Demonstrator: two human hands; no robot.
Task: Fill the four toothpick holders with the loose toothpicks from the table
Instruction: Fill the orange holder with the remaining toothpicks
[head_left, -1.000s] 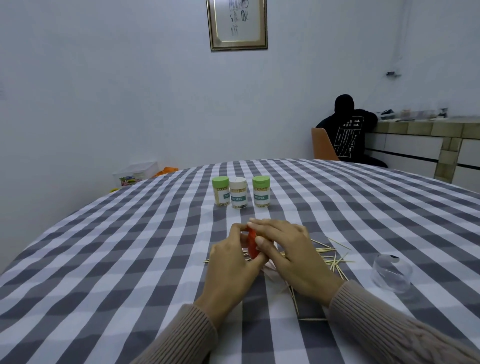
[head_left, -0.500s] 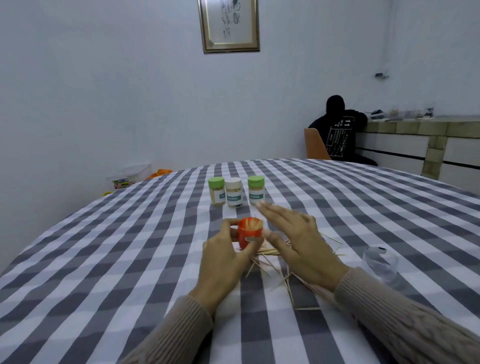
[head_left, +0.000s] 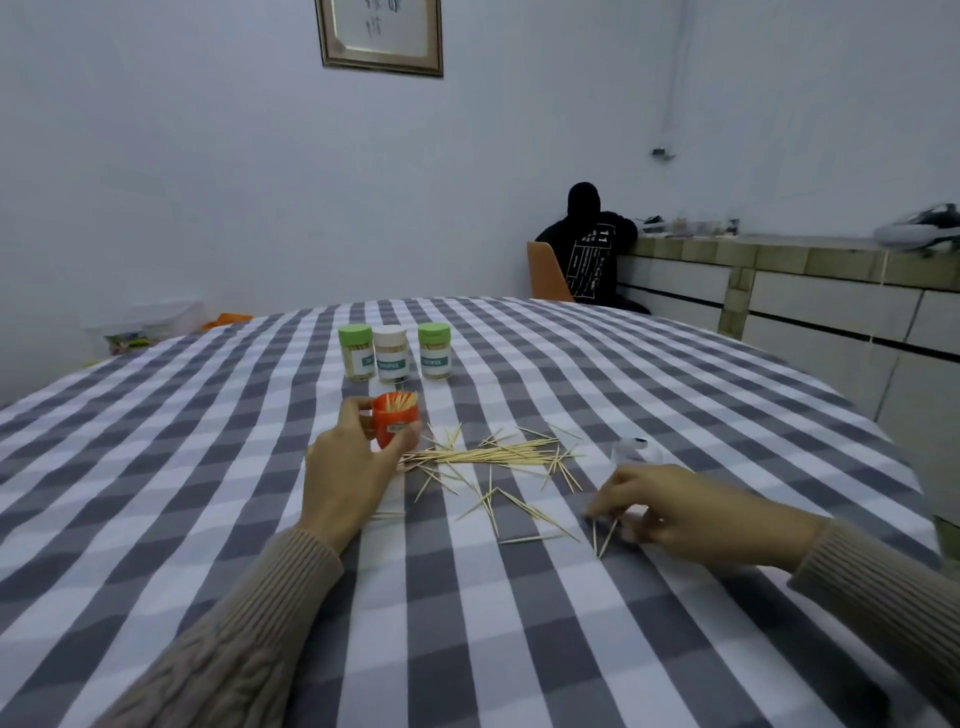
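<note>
A person in a knitted beige sweater sits at a bench covered in a grey-and-white checked cloth. The left hand grips an orange toothpick holder, thumb on its left side and fingers curled round its right; the holder tilts slightly and is open at the top, where the tips of toothpicks packed inside show. The right hand rests low on the cloth to the right, fingers curled down, pinching a few loose toothpicks at their ends, though motion blur hides the exact grip. Just behind that hand lies a clear plastic lid, partly hidden by the fingers.

Between the two hands the remaining toothpicks lie scattered on the cloth, a denser bundle stretching sideways right of the orange holder and single sticks strewn nearer the camera.

Farther back stand three closed holders in a row, close together: a green-capped holder on the left, a white-capped holder in the middle and a second green-capped holder on the right, each visibly full of toothpicks behind a labelled clear wall.
</note>
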